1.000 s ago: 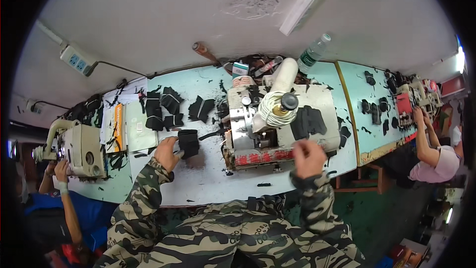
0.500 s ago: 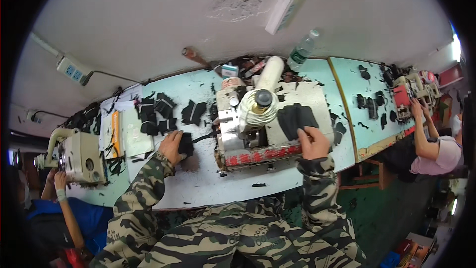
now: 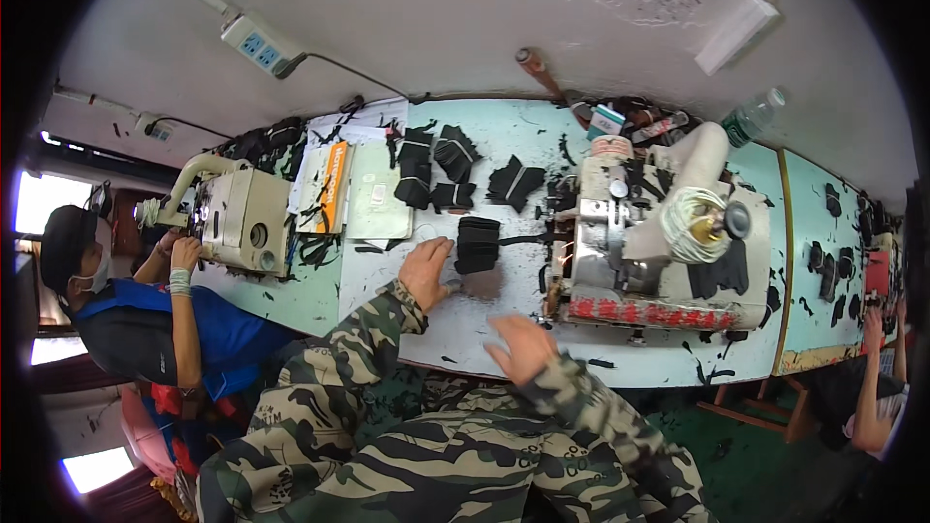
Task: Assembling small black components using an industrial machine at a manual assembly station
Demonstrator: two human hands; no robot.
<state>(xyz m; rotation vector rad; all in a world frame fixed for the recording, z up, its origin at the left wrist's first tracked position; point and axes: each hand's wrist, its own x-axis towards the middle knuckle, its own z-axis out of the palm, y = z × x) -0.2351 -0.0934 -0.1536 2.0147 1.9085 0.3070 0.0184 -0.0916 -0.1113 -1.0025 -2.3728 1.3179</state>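
Note:
My left hand point(image 3: 424, 274) rests on the white tabletop beside a stack of black fabric pieces point(image 3: 478, 244), with thumb and fingers apart and nothing in it. A thin black strip links the stack to the off-white sewing machine point(image 3: 630, 242) on its right. Over the table's front part hovers my right hand point(image 3: 524, 347), slightly blurred, fingers spread and empty. More black fabric pieces point(image 3: 719, 273) lie on the machine's right side, below an arm wrapped in pale cord point(image 3: 693, 228). Several tied black bundles point(image 3: 513, 182) lie behind the stack.
Papers and an orange-striped booklet point(image 3: 334, 189) lie left, near a second sewing machine point(image 3: 242, 218) worked by a masked person point(image 3: 145, 315). A wooden-handled tool point(image 3: 540, 73), a small box point(image 3: 606, 122) and a plastic bottle point(image 3: 754, 118) stand behind my machine. Another person's arms point(image 3: 872, 368) show at right.
The view has turned left. My right hand has left the fabric on the machine and come across toward the stack. My left hand has let go of the stack and opened beside it.

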